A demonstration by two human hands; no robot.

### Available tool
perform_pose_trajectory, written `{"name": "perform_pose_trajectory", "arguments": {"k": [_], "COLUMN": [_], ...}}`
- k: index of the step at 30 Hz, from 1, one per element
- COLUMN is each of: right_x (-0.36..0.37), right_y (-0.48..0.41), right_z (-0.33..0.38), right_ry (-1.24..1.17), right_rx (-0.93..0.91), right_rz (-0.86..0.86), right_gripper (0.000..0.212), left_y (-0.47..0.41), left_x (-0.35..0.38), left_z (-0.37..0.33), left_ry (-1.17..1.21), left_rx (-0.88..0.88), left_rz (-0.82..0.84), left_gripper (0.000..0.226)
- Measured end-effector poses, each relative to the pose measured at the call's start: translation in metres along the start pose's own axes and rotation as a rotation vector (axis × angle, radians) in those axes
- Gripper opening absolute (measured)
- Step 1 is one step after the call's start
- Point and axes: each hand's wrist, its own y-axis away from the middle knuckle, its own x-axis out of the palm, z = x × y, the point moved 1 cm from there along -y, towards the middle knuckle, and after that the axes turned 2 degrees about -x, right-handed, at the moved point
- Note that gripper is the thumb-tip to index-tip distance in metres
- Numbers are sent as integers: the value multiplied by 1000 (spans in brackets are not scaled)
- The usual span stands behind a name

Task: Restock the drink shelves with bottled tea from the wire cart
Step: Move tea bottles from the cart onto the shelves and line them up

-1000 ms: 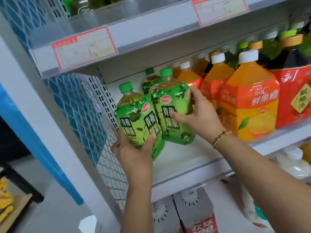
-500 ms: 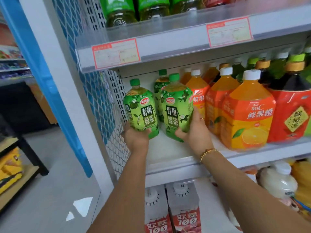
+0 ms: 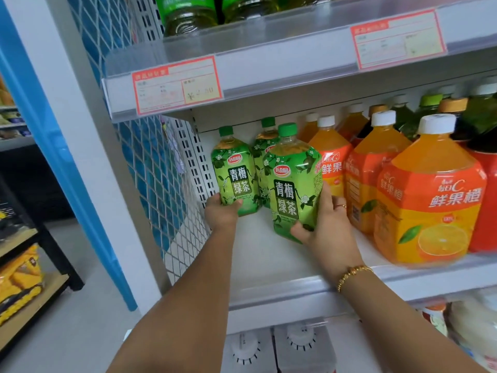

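Shelf (image 3: 269, 267): left hand (image 3: 221, 214) grips rear green tea bottle (image 3: 235, 172) low down; right hand (image 3: 328, 228) wraps front green tea bottle (image 3: 291, 184), possibly lifted clear of it.

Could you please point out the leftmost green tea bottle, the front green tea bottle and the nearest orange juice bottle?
leftmost green tea bottle (image 3: 238, 183): head view, middle of its label.
front green tea bottle (image 3: 287, 196): head view, middle of its label.
nearest orange juice bottle (image 3: 430, 195): head view, its orange label band.

Shop, price tags (image 3: 176, 86), stocked drink shelves (image 3: 282, 286)
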Motion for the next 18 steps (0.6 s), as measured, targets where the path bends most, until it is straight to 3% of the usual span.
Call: {"name": "perform_pose_trajectory", "arguments": {"k": [6,9,12,16,18], "right_x": [2,2,-1,-2,-1], "right_y": [-2,-2,-2,-2,-3], "right_z": [-6,-7,-5,-6,-7], "right_ry": [22,39,53,78,80], "right_rx": [-1,-10,1,-38,-81], "right_rz": [-12,-10,-7,-8,11], "right_gripper": [89,86,84,75,71], "left_y": [-4,4,20,55,67], "left_x": [-1,-2,-14,-29,-23], "left_z": [0,-7,-24,-28,-27], "left_ry": [49,-79,-210,-170,-174], "left_rx": [-16,-7,17,153,205], "left_rz": [39,17,29,539,644], "left_gripper": [59,54,73,86,95]}}
